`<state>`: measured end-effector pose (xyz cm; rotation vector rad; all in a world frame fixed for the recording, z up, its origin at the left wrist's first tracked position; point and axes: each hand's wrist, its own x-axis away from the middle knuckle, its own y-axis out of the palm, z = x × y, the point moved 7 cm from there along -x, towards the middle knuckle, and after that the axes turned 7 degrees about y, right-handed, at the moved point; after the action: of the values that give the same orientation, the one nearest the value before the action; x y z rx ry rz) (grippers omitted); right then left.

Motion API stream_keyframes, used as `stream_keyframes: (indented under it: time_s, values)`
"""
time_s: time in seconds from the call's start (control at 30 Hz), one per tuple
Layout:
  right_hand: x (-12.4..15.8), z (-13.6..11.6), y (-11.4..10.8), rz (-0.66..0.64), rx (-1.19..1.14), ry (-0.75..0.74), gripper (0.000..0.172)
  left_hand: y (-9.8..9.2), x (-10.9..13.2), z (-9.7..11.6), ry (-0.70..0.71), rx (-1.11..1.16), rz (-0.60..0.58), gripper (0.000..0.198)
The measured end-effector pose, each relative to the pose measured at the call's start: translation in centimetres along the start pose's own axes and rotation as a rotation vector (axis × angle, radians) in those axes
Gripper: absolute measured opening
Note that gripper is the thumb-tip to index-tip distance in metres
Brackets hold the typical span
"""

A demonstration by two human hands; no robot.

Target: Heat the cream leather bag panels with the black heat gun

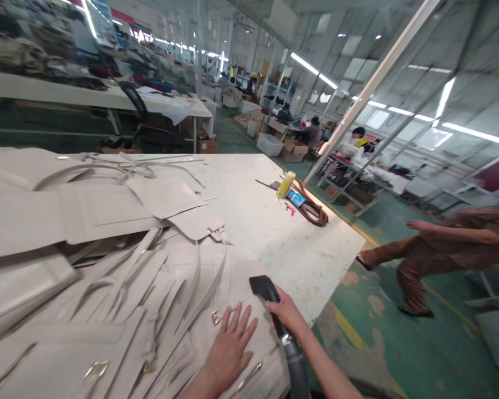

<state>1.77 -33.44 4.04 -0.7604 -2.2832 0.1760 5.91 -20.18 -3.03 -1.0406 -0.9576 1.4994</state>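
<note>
My left hand (228,346) lies flat, fingers spread, on a cream leather bag panel (233,288) with a gold clasp (216,317) just left of the fingertips. Wrapped round a dark grey hose (293,363) is my right hand (286,312); the hose's black flat nozzle (264,287) rests against the same panel. A big heap of cream bags, flaps and straps (108,260) covers the near left part of the white worktable (274,233).
A yellow bottle (285,184), a blue packet (296,198) and coiled brown straps (314,213) lie near the table's far right edge. A person in brown (436,249) strides across the green floor at the right. Other workers, benches and boxes stand further back.
</note>
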Motion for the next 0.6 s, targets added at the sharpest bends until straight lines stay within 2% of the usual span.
stream_keyframes:
  time_s: [0.23,0.4,0.5,0.6]
  values:
    - [-0.8,0.2,-0.8,0.040,0.031,0.028,0.057,0.9,-0.5,-0.9,0.030,-0.046,0.092,0.079]
    - [-2.4,-2.4,-1.3,0.148,0.090,-0.020,0.057,0.0,-1.2,0.4,0.030,0.021,0.008,0.072]
    - [-0.6,-3.3,-0.7,0.178,0.103,-0.085,0.068,-0.1,0.0,2.3,0.034,0.117,-0.060,0.065]
    - [2.8,-2.4,0.4,0.119,0.153,-0.121,0.074,0.5,3.0,4.4,0.020,0.201,-0.070,0.065]
